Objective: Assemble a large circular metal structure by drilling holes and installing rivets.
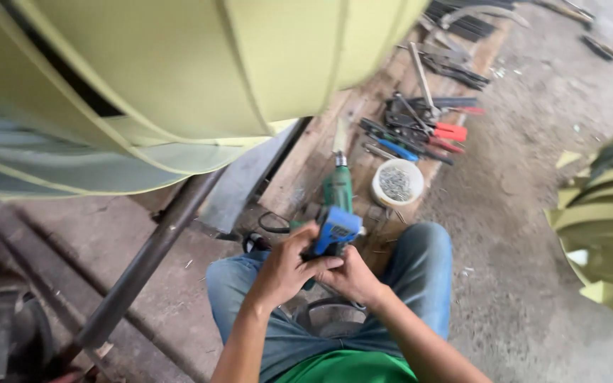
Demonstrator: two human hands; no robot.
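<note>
Both of my hands grip a green power drill (337, 190) with a blue rear part, held over my knees. My left hand (286, 266) wraps the handle from the left. My right hand (352, 276) holds it from below and the right. The drill's bit points away from me towards a wooden board (306, 167). My legs in blue jeans (420, 276) are bent beneath the tool.
A big pale yellow curved sheet-metal body (179, 78) fills the upper left. A white tub of screws (396, 183) and pliers with red and blue handles (427, 131) lie on the board. A dark pipe (147, 262) runs diagonally at left. More yellow sheet metal (608, 220) stands right.
</note>
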